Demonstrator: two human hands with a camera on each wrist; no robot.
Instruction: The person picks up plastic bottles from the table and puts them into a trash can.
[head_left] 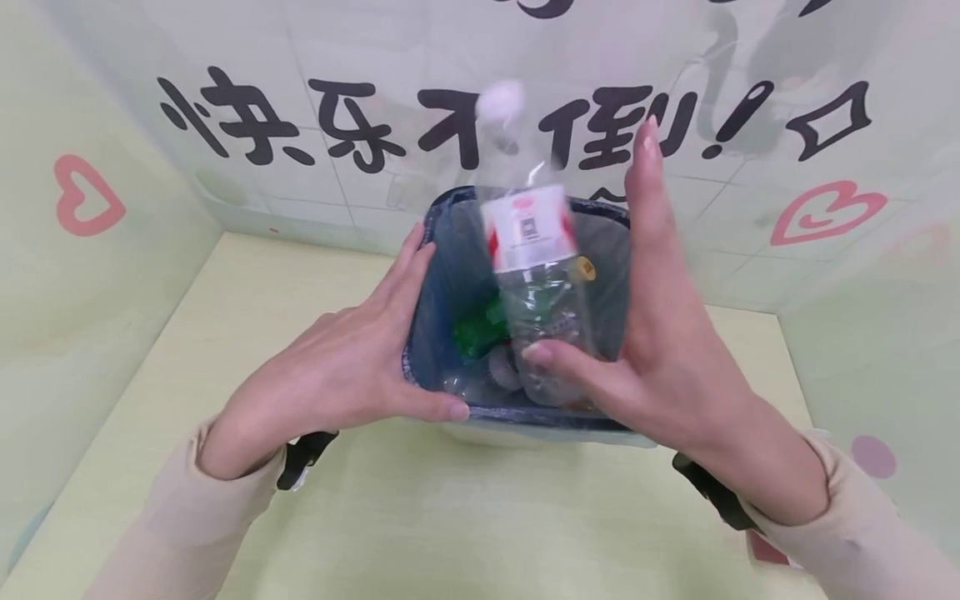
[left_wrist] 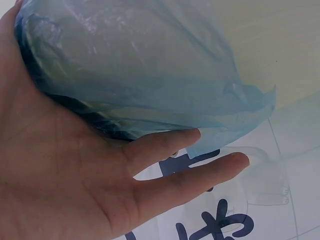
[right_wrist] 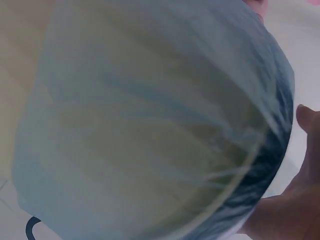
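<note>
Cream sleeves (head_left: 862, 521) come in from the lower corners of the head view, with black wrist straps (head_left: 306, 458) at the cuffs. Between them stands a small bin lined with a blue plastic bag (left_wrist: 150, 75), its dark rim (head_left: 525, 417) facing up from a pale tabletop (head_left: 465, 525). At the bin's left side, the left hand (head_left: 337, 362) has its fingers straight and apart, laid along the outside, its thumb reaching over the near rim; the left wrist view shows two fingers spread beneath the bag's loose edge. On the other side, the right hand (head_left: 675, 333) is opened wide, fingers straight and pointing away, thumb apart from them. That thumb crosses in front of a clear plastic bottle (head_left: 543, 308); whether it touches the bottle, I cannot tell. The bottle, slightly blurred, tilts over the bin's mouth, its white cap (head_left: 501, 100) toward the wall and its base toward the near rim, a white label with red patches (head_left: 528, 229) round its middle. Behind and below it, inside the bin, lie a green bottle (head_left: 472, 329) and a yellow cap (head_left: 584, 268). Black Chinese characters (head_left: 247, 121) and pink hearts (head_left: 825, 212) mark the printed backdrop (head_left: 450, 50).
</note>
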